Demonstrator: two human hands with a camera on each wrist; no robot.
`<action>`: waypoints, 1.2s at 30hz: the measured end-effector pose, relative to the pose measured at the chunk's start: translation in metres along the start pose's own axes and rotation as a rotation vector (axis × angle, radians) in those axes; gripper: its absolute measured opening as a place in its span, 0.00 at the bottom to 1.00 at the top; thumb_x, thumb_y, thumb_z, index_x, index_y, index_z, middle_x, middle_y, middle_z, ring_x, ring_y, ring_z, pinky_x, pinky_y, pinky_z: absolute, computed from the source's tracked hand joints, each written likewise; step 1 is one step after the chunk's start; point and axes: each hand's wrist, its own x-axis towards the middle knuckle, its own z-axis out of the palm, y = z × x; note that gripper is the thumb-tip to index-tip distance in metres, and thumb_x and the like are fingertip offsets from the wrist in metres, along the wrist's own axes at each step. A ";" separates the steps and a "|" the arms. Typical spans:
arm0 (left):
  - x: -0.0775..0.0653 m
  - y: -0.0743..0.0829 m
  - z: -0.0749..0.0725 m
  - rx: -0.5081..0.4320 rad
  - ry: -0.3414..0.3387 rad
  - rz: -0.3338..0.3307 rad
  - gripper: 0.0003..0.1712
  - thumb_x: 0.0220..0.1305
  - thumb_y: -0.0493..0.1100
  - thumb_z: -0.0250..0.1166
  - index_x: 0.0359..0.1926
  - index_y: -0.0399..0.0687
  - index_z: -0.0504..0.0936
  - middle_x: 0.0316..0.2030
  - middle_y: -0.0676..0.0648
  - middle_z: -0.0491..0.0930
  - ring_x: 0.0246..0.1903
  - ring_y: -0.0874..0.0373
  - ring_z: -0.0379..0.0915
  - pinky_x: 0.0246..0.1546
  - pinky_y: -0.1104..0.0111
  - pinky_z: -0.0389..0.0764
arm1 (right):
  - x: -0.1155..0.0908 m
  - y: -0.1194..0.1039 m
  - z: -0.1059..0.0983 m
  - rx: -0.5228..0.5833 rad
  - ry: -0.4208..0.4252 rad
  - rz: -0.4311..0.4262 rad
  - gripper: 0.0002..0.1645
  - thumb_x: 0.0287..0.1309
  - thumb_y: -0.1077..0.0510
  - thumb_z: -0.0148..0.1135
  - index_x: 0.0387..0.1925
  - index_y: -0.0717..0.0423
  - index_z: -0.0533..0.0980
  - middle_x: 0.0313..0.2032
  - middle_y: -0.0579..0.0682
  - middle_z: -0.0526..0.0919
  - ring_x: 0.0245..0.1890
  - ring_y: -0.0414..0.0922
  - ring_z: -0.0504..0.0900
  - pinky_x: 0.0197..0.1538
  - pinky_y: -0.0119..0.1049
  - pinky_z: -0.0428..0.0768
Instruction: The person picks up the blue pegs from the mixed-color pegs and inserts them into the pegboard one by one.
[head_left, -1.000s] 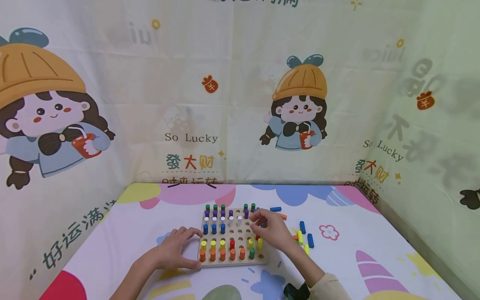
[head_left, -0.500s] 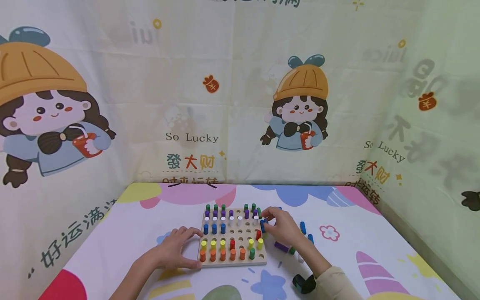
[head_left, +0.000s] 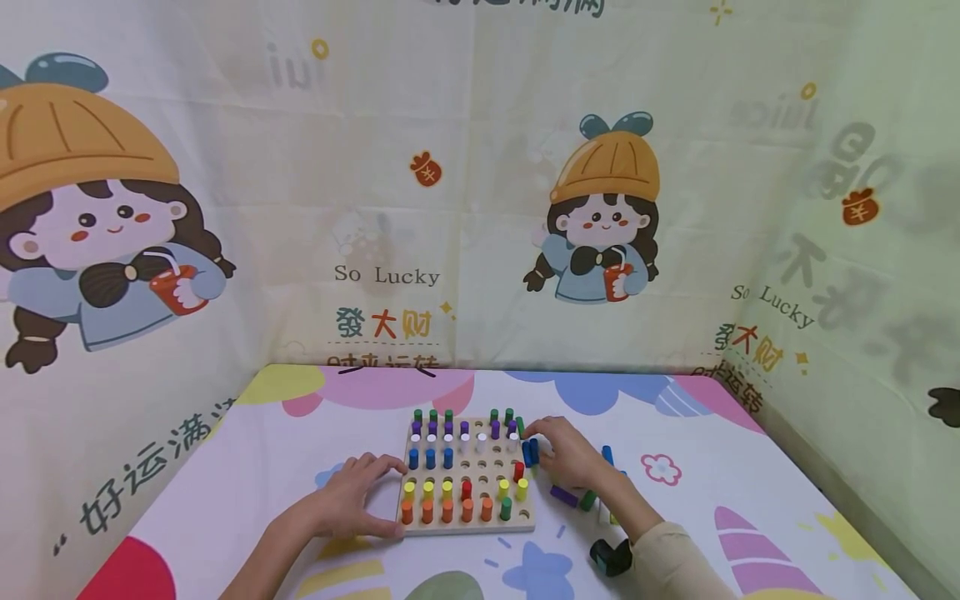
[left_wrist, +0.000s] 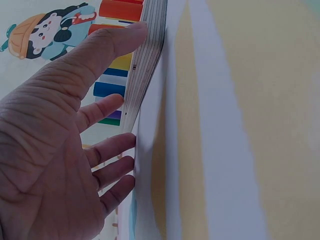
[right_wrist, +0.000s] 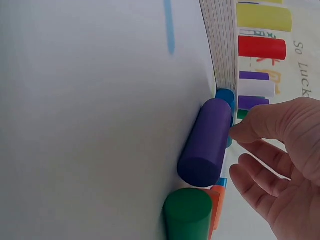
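Note:
A wooden pegboard [head_left: 468, 530] with rows of coloured pegs lies on the table in the head view. My left hand [head_left: 348, 498] spreads along its left side, thumb at the front corner and index fingertip at the edge. In the left wrist view the thumb [left_wrist: 107, 42] lies on the layered board edge [left_wrist: 145, 60]. My right hand [head_left: 570, 454] is just off the board's right side, beside two blue pegs [head_left: 532, 452] and a leaning green peg [head_left: 521, 427]. In the right wrist view its thumb tip is right at the blue pegs, behind a purple peg [right_wrist: 207, 142]; the index fingertip is hidden.
Loose pegs lie right of the board, among them a purple peg [head_left: 564, 497], a green peg [right_wrist: 187, 215] and an orange peg [right_wrist: 218, 200]. Several are partly hidden by the right forearm. A printed cloth [head_left: 495, 292] hangs behind the table.
My right hand has moved right, from above the board's holes to the loose pegs beside it. A white peg now shows upright where the hand was. My left hand has stayed in place.

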 end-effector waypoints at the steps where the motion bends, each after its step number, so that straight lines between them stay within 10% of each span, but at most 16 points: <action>1: 0.000 0.000 0.000 -0.001 0.001 0.000 0.41 0.45 0.63 0.82 0.58 0.68 0.72 0.57 0.47 0.71 0.57 0.43 0.64 0.58 0.33 0.67 | 0.000 0.000 0.000 -0.001 -0.006 -0.001 0.20 0.59 0.71 0.65 0.53 0.55 0.80 0.56 0.56 0.82 0.63 0.59 0.74 0.65 0.61 0.72; 36: 0.000 0.002 -0.001 0.002 -0.003 0.002 0.41 0.45 0.63 0.82 0.59 0.66 0.72 0.57 0.47 0.71 0.57 0.43 0.64 0.58 0.33 0.66 | -0.018 0.011 -0.006 -0.055 -0.067 -0.003 0.10 0.58 0.65 0.71 0.41 0.52 0.84 0.39 0.44 0.84 0.51 0.52 0.74 0.54 0.55 0.77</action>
